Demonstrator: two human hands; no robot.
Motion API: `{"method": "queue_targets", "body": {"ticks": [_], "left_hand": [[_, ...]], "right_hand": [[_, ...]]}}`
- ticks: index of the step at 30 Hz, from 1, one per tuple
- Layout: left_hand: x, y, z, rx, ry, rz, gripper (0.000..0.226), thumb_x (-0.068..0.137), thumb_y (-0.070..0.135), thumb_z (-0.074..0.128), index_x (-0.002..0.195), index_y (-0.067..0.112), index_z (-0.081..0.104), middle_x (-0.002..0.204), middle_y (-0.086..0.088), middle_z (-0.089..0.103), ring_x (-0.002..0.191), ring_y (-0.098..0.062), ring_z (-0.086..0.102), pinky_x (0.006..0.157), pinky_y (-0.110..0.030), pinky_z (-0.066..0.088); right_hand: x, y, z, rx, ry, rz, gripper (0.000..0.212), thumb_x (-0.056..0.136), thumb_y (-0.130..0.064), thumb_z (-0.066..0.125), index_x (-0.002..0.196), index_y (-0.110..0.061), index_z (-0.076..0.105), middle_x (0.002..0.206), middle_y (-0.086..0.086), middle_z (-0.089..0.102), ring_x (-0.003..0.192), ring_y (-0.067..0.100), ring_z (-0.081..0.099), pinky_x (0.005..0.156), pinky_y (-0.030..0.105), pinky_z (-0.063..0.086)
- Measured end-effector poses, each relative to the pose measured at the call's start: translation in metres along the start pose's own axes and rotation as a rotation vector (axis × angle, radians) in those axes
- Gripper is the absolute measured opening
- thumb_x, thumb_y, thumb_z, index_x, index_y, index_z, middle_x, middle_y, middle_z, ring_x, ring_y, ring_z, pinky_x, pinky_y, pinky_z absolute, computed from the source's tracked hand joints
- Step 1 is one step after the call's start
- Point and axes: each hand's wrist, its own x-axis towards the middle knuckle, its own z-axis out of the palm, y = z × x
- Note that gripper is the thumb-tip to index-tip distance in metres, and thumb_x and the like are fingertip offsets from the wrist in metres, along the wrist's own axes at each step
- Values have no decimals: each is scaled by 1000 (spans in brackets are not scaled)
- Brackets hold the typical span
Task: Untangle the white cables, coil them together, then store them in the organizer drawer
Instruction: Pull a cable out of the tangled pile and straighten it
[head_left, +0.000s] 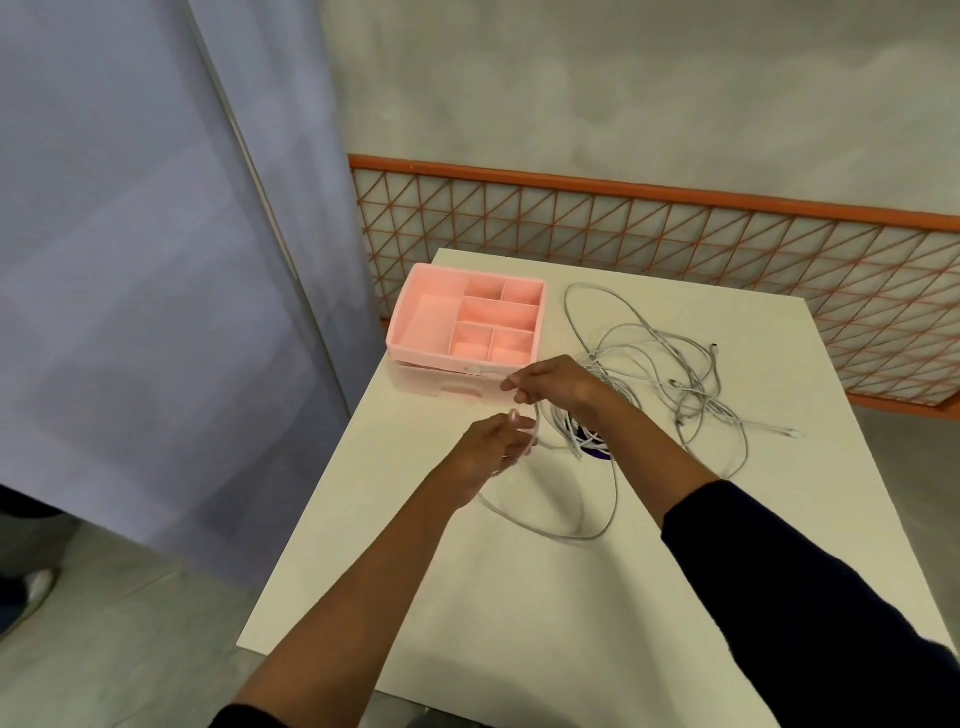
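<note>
While thin white cables (660, 358) lie tangled, left hand (496, 449) and right hand (553, 387) pinch 1 looping strand (545, 532).

organizer (415, 332): pink matt plastic | cables (654, 364): white smooth rubbery | table (519, 597): cream, smooth

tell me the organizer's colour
Pink, all over the organizer, dividers included; the head view shows it.

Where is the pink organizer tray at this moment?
In the head view, the pink organizer tray sits at the far left corner of the table, left of the tangled white cables and just beyond the right hand.
</note>
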Motion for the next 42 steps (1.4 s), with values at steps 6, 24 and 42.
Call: {"method": "queue_targets", "body": {"ticks": [6,24,42], "left_hand": [[12,18,-28,-408,317,36,16,99,16,49,96,6,61,91,-7,64,80,-13,60,70,-16,51],[24,14,-65,1065,35,657,8,91,7,59,84,4,60,80,-8,61,71,-17,46,64,-17,36],[12,-15,-92,1201,126,591,22,88,-14,47,86,8,51,86,-6,51,75,-21,43,67,-33,40]], "right_hand": [[-7,4,-2,-176,-211,-58,17,87,-11,67,101,-1,72,73,6,68,66,6,62,66,10,49],[-20,31,8,-343,-229,-111,31,100,-34,44,88,-15,66,68,-4,41,55,5,37,47,11,31],[-35,57,-26,-20,-419,218,30,102,-31,39,83,-15,55,55,-7,28,45,5,20,40,14,20]]}}
